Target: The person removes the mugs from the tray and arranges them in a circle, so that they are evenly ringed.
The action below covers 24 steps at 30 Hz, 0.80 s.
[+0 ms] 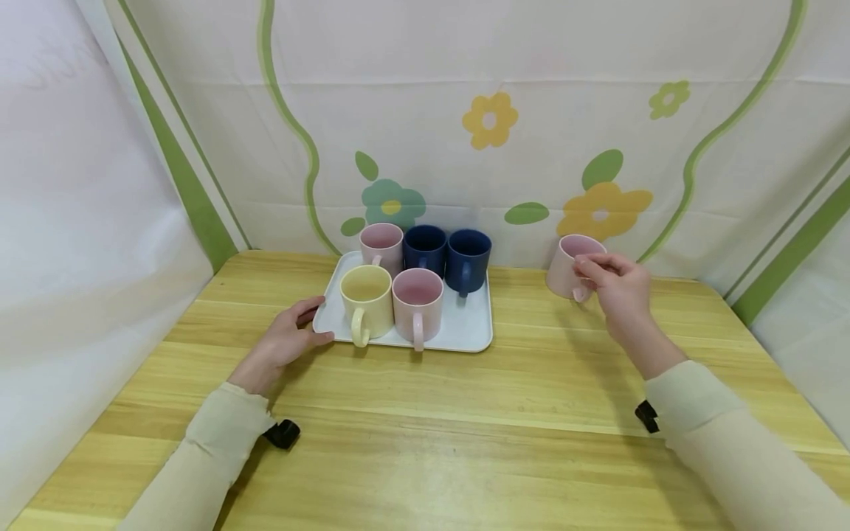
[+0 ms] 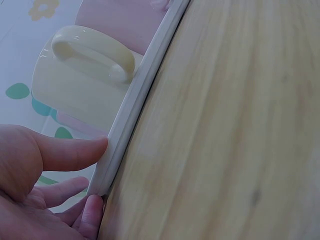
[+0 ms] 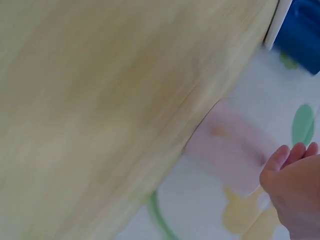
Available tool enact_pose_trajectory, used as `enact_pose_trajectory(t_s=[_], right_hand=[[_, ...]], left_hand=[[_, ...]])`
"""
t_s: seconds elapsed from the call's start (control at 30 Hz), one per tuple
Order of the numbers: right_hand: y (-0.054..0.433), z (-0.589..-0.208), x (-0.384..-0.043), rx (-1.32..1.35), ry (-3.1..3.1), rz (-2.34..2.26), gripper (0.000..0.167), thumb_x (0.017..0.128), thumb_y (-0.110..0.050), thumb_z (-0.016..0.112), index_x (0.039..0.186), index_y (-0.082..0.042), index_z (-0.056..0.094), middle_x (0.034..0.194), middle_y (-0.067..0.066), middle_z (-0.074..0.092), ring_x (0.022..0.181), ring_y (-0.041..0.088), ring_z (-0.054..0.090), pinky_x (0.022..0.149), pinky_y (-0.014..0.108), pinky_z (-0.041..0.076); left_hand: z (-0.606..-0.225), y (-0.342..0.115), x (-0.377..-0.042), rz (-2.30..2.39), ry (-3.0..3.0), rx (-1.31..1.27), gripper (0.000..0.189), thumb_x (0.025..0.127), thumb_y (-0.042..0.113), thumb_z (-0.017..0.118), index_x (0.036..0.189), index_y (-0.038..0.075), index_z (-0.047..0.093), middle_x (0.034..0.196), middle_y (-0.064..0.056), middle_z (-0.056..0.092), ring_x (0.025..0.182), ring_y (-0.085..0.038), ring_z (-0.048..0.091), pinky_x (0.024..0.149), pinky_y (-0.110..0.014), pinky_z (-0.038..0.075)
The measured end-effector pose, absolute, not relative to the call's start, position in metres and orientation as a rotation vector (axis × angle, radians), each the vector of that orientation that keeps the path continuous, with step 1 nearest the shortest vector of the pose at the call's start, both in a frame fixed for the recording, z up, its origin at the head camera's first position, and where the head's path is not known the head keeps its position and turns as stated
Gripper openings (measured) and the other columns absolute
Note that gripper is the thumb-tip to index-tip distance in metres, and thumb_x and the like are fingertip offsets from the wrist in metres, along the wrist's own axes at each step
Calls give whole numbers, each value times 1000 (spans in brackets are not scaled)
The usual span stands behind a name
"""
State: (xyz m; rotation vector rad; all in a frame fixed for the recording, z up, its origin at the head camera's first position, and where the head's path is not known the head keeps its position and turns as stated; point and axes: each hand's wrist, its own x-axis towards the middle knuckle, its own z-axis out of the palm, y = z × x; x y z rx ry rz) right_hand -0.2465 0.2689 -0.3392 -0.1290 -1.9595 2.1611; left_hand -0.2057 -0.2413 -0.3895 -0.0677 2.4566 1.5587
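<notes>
A white tray [image 1: 465, 332] carries a yellow mug [image 1: 367, 299], two pink mugs and two dark blue mugs [image 1: 425, 247]. My left hand [image 1: 285, 339] grips the tray's near left corner. In the left wrist view, the thumb [image 2: 75, 152] lies against the rim and the other fingers are at the corner. Off to the right, my right hand [image 1: 617, 287] pinches another pink mug [image 1: 563, 271] at its handle side, near the rim. That mug is blurred in the right wrist view, and I cannot tell whether its base touches the table.
The wooden table [image 1: 412, 428] ends at a white flowered curtain [image 1: 425, 147] just behind the tray and mugs. Another white curtain [image 1: 86, 221] hangs along the left side. A bare stretch of tabletop lies between the tray and the right-hand mug.
</notes>
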Motion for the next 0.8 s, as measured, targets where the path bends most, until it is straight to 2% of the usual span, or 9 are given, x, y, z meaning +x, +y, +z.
enact_pose_trajectory(t_s=[0.2,0.47,0.63,0.8], right_hand=[[237,-340,-240,108,-2066,2168,11,96,-15,80,104,-9,77,91,-10,82,87,4,78,79,17,61],[202,-346,-234,407,-2254,2120,36,100,-8,74,129,12,66,108,-4,82,100,5,77,91,22,61],[182,-345,-228,494,-2360,2145,41,99,-7,73,135,12,64,113,-7,81,108,6,76,97,23,59],[165,-345,-222,544,-2451,2169,38,99,-5,73,134,9,66,116,-5,80,110,7,76,99,23,58]], left_hand=[[-390,-241,-207,1562,2459,-74,84,100,7,71,169,6,24,170,-26,32,155,-44,33,126,-56,30],[-390,-241,-207,1574,2448,-77,84,100,7,71,169,6,24,170,-25,32,155,-43,33,125,-55,31],[-390,-242,-207,1572,2445,-76,84,100,6,70,169,5,23,170,-26,32,155,-43,33,125,-55,31],[-391,-241,-206,1573,2451,-69,84,100,6,71,169,5,24,170,-26,33,154,-43,35,125,-55,31]])
